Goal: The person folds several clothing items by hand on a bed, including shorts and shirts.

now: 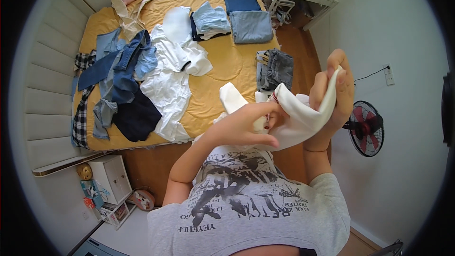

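Left arm rises from lower centre, elbow bent, forearm angled up and to right. Left hand (246, 128) at mid-frame, palm down, fingers (271, 109) stretched forward and pinched on white cloth (298, 114). Right forearm stands nearly upright at right of chest, wrist straight. Right hand (337, 90) raised higher than left, fingers curled and closed over cloth's upper edge, thumb side facing left hand. Hands close together, joined by cloth held between them, in front of chest.
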Demonstrator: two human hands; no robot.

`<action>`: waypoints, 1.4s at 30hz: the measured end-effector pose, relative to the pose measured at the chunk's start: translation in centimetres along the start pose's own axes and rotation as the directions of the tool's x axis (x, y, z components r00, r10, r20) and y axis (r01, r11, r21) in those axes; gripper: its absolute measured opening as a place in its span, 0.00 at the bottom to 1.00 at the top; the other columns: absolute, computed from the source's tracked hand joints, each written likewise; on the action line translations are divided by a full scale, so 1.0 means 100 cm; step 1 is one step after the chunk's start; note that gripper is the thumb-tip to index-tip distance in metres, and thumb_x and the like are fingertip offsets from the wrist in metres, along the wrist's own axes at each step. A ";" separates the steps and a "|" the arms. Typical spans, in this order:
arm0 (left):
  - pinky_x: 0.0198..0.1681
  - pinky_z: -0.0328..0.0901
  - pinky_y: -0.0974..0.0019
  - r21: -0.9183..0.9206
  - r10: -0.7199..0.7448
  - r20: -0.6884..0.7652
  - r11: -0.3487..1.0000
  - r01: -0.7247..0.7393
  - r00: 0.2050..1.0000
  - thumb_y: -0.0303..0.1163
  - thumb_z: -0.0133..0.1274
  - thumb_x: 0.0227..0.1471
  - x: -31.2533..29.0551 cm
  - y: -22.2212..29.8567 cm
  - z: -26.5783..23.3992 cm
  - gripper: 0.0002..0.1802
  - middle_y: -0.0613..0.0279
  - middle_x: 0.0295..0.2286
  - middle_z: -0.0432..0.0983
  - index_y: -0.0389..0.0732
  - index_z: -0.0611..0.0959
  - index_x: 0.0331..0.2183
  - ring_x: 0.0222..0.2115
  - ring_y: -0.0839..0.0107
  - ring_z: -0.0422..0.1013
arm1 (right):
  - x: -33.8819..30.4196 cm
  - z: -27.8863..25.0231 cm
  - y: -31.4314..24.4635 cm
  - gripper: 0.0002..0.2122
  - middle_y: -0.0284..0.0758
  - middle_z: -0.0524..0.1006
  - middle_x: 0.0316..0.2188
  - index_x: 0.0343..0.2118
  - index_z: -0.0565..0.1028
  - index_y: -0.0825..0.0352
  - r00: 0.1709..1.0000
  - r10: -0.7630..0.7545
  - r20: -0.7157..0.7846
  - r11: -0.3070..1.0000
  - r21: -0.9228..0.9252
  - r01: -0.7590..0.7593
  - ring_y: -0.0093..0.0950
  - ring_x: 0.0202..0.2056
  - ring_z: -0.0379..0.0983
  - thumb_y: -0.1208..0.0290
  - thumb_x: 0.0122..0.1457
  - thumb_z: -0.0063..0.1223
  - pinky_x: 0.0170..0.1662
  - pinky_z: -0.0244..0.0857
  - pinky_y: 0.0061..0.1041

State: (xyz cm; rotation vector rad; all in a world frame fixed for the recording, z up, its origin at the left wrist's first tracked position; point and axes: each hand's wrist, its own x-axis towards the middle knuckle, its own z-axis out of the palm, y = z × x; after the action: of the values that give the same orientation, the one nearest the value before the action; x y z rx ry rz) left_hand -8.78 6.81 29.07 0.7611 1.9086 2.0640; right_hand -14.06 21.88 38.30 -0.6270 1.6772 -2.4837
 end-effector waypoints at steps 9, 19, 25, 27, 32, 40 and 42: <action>0.25 0.62 0.67 0.472 0.230 -0.139 0.871 -0.140 0.963 0.32 0.55 0.37 0.016 0.007 0.014 0.12 0.62 0.28 0.62 0.43 0.69 0.26 0.21 0.63 0.65 | 0.015 -0.050 0.004 0.06 0.39 0.65 0.08 0.28 0.52 0.67 0.601 -0.096 0.793 0.667 0.500 -0.552 0.23 0.05 0.59 0.71 0.59 0.29 0.06 0.57 0.15; 0.18 0.60 0.79 -0.179 -0.131 -0.275 0.980 0.083 0.952 0.29 0.53 0.43 -0.006 0.005 0.032 0.12 0.68 0.21 0.70 0.35 0.72 0.32 0.17 0.81 0.65 | 0.008 -0.104 0.030 0.10 0.26 0.61 0.18 0.30 0.61 0.64 0.985 -0.148 -0.091 0.989 0.012 0.149 0.16 0.13 0.52 0.63 0.54 0.45 0.15 0.52 0.13; 0.16 0.59 0.82 -0.335 -0.143 -0.328 0.942 0.027 0.934 0.29 0.49 0.47 -0.013 0.000 0.045 0.09 0.67 0.21 0.70 0.33 0.76 0.30 0.16 0.85 0.63 | -0.023 -0.065 0.026 0.10 0.25 0.64 0.17 0.34 0.70 0.68 0.949 -0.315 0.015 0.469 -0.867 0.170 0.16 0.16 0.56 0.75 0.47 0.51 0.22 0.53 0.15; 0.18 0.59 0.80 -0.348 -0.181 -0.321 0.935 0.062 0.929 0.28 0.48 0.47 -0.015 0.002 0.044 0.08 0.65 0.21 0.69 0.33 0.76 0.30 0.17 0.83 0.64 | -0.045 -0.041 0.017 0.07 0.24 0.61 0.13 0.28 0.72 0.69 0.986 0.053 0.156 0.706 -0.704 0.073 0.15 0.16 0.54 0.78 0.43 0.52 0.20 0.49 0.14; 0.26 0.59 0.73 -0.153 -0.060 -0.324 0.988 0.010 0.944 0.26 0.45 0.48 -0.017 0.009 0.045 0.09 0.61 0.22 0.67 0.33 0.74 0.33 0.22 0.75 0.64 | -0.053 -0.026 0.020 0.06 0.28 0.65 0.13 0.26 0.73 0.70 0.940 0.295 0.171 0.669 -0.740 -0.076 0.13 0.14 0.55 0.80 0.41 0.51 0.17 0.48 0.12; 0.26 0.58 0.69 -0.083 -0.076 -0.346 0.995 0.050 0.935 0.25 0.43 0.48 -0.019 0.015 0.045 0.08 0.57 0.20 0.65 0.34 0.73 0.33 0.22 0.67 0.64 | -0.053 -0.021 0.016 0.06 0.32 0.70 0.15 0.24 0.73 0.72 0.943 0.277 0.186 0.723 -0.687 -0.076 0.15 0.15 0.61 0.81 0.41 0.47 0.20 0.54 0.14; 0.26 0.58 0.69 -0.045 -0.062 -0.348 0.998 0.049 0.935 0.25 0.43 0.48 -0.019 0.012 0.047 0.08 0.57 0.21 0.65 0.34 0.72 0.33 0.22 0.66 0.64 | -0.055 -0.020 0.016 0.07 0.32 0.71 0.17 0.26 0.73 0.73 0.911 0.366 0.191 0.630 -0.771 -0.092 0.15 0.16 0.62 0.82 0.42 0.44 0.21 0.56 0.13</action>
State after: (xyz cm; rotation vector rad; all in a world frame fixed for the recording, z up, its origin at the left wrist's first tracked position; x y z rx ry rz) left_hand -4.52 9.71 29.93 0.3410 2.0315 2.3152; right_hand -10.02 24.61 34.65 -0.7559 2.4106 -1.3103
